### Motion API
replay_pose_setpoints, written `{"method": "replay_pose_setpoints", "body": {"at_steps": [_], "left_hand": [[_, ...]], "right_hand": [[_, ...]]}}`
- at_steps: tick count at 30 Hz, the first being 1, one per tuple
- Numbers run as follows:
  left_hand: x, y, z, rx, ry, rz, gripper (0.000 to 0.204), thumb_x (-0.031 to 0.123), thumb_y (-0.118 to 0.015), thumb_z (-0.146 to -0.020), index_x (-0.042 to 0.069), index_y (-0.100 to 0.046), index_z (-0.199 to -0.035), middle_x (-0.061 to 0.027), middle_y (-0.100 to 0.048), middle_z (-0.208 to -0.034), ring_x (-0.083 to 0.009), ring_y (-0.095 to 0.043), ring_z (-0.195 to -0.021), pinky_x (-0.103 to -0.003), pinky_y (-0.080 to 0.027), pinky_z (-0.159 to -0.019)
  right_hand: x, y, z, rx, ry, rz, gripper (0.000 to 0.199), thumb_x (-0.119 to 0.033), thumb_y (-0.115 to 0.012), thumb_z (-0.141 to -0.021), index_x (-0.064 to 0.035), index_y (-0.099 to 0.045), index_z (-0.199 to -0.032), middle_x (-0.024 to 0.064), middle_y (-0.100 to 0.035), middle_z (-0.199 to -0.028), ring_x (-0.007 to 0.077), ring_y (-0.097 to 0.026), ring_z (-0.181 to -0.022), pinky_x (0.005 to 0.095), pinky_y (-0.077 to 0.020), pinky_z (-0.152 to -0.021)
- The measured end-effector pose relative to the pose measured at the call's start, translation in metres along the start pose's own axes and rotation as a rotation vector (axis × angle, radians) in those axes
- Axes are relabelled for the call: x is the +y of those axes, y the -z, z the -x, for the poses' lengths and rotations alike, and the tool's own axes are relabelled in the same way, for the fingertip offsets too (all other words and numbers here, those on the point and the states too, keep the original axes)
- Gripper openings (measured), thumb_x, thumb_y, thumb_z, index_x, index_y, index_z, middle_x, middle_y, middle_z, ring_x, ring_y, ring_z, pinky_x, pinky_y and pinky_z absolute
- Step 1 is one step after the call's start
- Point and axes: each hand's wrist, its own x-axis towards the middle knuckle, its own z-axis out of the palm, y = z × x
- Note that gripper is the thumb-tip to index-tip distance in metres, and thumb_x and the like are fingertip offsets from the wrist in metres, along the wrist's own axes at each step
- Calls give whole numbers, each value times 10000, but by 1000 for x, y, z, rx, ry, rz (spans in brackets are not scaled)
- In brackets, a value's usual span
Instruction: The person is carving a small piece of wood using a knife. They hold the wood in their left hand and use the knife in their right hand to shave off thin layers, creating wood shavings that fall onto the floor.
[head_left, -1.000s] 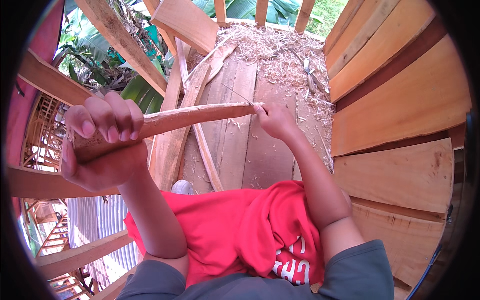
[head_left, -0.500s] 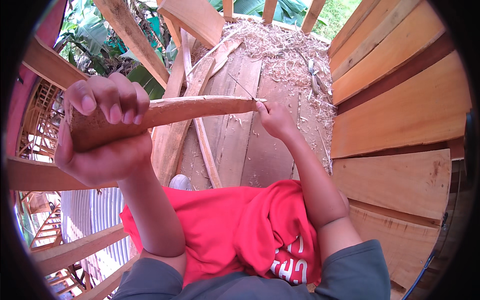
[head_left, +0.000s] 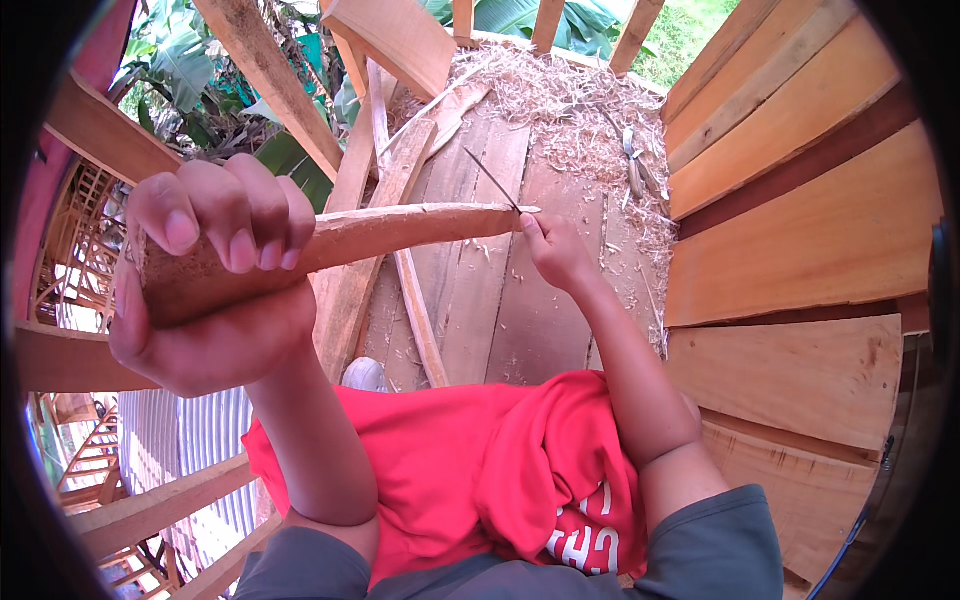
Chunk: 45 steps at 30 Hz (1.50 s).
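Note:
My left hand (head_left: 225,275) is raised at the left, its fingers wrapped round the thick end of a tapering, slightly curved wooden piece (head_left: 400,232). The piece runs across to the right, with a pale cut strip along its upper edge. At its thin tip my right hand (head_left: 555,252) is closed on a knife; the handle is hidden in the fist. The narrow dark knife blade (head_left: 491,180) points up and left, crossing the wood close to the tip, where a pale sliver shows. A red cloth (head_left: 450,440) covers my lap.
Wood shavings (head_left: 560,95) are heaped on the plank floor (head_left: 550,330) at the far end. A hand tool (head_left: 632,160) lies among them. Loose boards (head_left: 385,215) lean at centre left. Slatted plank walls (head_left: 790,250) close off the right; posts and rails stand on the left.
The wood, both hands and the knife sit slightly lower and further right in the picture, as does the whole scene. The blade shows a little more broadly. Both grips are unchanged.

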Motion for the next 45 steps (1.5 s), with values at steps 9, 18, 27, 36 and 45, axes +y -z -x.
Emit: {"method": "replay_pose_setpoints", "body": {"at_steps": [9, 18, 27, 36, 45], "left_hand": [[-2, 14, 2, -9, -37, 26, 371, 429, -391, -873, 77, -494, -925, -76, -458, -744, -184, -392, -635, -322, -354, -568], [10, 20, 5, 49, -76, -21, 379, 420, -406, -839, 72, -508, -949, -75, -478, -769, -191, -406, -671, -329, -346, -592], [65, 30, 13, 229, -281, -128, 322, 361, -477, -730, 97, -499, -914, -72, -446, -793, -181, -375, -729, -316, -302, -641], [76, 28, 13, 338, -324, -182, 312, 338, -457, -723, 85, -482, -904, -73, -430, -786, -181, -378, -715, -319, -310, -640], [75, 18, 7, 530, -362, -241, 299, 335, -461, -653, 86, -418, -812, -55, -391, -719, -162, -361, -653, -283, -302, -581]], "right_hand": [[9, -5, -8, -165, -180, -18, 499, -355, -413, -962, 79, -657, -934, 301, -641, -986, 456, -610, -959, 510, -455, -884], [50, 49, -11, 101, -398, 434, 459, -340, -406, -969, 22, -687, -937, 272, -664, -957, 429, -631, -941, 486, -488, -830], [61, 48, 6, -769, 105, 101, 318, -227, -795, -750, -45, -718, -998, 154, -710, -876, 236, -672, -805, 357, -512, -749], [63, 9, -13, 263, -296, 271, 296, -214, -776, -788, -18, -712, -1000, 104, -719, -840, 175, -658, -745, 317, -506, -713], [62, 0, 2, -668, 79, 25, 345, -111, -823, -698, -76, -732, -1029, 119, -727, -904, 207, -679, -814, 330, -507, -760]]}}
